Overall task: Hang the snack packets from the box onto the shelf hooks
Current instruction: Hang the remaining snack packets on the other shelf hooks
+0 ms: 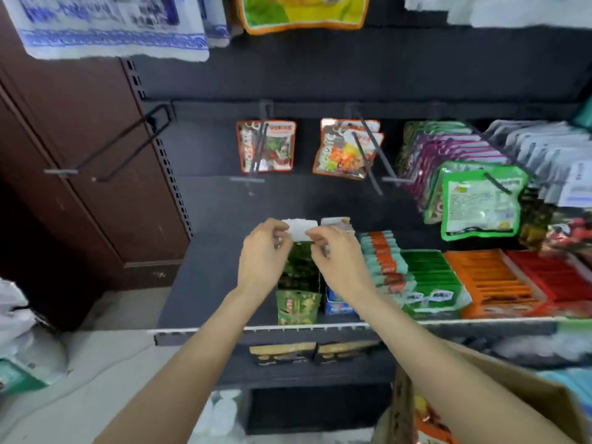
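Head view: left hand [262, 251] and right hand [336, 254], fingers curled, both pinching white top edge of dark green snack packet [299, 251], held upright above lower shelf [205, 283], below hooks. Task judged partway: few orange-edged glossy pouches [266, 145] already on thin black wire hooks [368, 145], leftmost hook [125, 142] bare. Cardboard box [519, 386] at lower right, brown and matte, bright packets inside, so more to hang. Held packet flat, crinkly foil, not yet on any hook.

Brown wooden cabinet [80, 174] beside black shelving [352, 68], pale floor [105, 373].
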